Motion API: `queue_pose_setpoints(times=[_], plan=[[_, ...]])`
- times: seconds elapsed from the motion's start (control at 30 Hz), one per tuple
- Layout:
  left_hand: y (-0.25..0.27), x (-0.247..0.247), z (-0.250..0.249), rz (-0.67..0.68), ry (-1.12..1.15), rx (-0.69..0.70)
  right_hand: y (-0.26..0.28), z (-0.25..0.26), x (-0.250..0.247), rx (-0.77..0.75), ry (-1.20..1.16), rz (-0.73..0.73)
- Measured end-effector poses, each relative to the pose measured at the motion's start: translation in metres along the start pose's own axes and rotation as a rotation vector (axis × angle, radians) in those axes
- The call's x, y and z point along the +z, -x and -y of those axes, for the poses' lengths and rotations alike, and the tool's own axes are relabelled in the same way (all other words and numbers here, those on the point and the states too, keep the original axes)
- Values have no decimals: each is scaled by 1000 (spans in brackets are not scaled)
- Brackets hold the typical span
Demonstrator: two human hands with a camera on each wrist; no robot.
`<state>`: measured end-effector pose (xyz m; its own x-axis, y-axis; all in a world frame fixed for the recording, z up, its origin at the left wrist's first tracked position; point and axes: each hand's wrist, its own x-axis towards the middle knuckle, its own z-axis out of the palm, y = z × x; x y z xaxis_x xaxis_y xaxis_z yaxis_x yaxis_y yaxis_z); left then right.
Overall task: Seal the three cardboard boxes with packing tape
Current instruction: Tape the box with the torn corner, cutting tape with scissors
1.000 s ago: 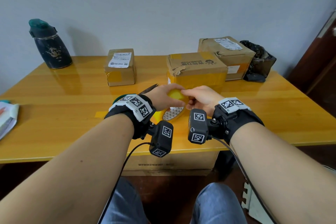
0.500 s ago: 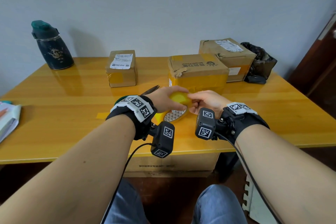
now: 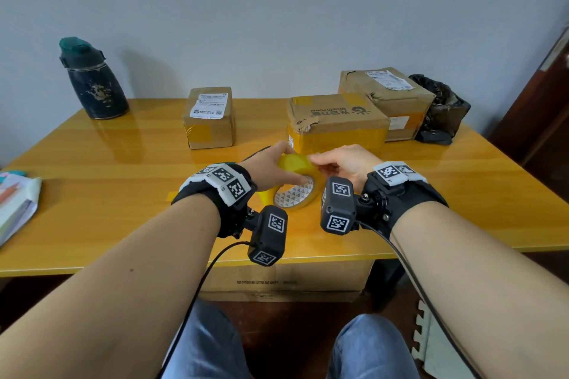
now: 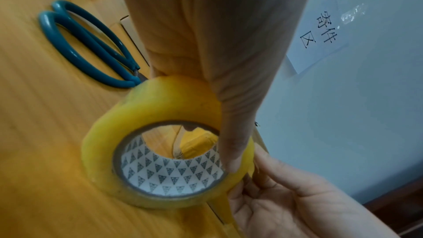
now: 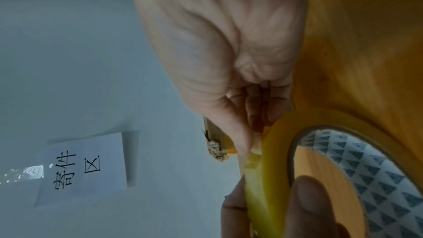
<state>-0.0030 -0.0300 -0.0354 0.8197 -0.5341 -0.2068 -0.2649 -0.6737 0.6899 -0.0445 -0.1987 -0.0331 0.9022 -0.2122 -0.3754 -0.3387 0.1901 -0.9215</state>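
Gripping the tape roll [image 3: 294, 184] just above the surface [image 3: 123, 181], the left hand [image 3: 271, 168] steadied it while the right hand [image 3: 341, 163] pinched at its rim, apparently seeking the free end. Three boxes [image 3: 335, 123] stood behind, untaped. Next move, likely: peel a strip free.

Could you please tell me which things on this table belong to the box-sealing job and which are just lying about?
For the job:
yellow packing tape roll
three brown cardboard boxes
teal-handled scissors

Lying about:
dark flask with teal lid
black bag
papers at left edge
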Motion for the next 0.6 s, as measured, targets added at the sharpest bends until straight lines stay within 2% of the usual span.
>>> queue_pose_setpoints(times=[0.1, 0.33, 0.4, 0.5, 0.6], plan=[[-2, 0, 1, -6, 10, -1, 6, 4, -2, 20, 56, 9], [-3, -2, 1, 16, -3, -22, 11, 6, -11, 112, 18, 72], [-4, -1, -5, -1, -111, -20, 10, 4, -11, 94, 6, 54], [-7, 7, -19, -114, -376, 68, 7, 3, -9, 46, 7, 26], [-10, 20, -24, -149, -429, 107, 4, 0, -5, 11, -14, 23]])
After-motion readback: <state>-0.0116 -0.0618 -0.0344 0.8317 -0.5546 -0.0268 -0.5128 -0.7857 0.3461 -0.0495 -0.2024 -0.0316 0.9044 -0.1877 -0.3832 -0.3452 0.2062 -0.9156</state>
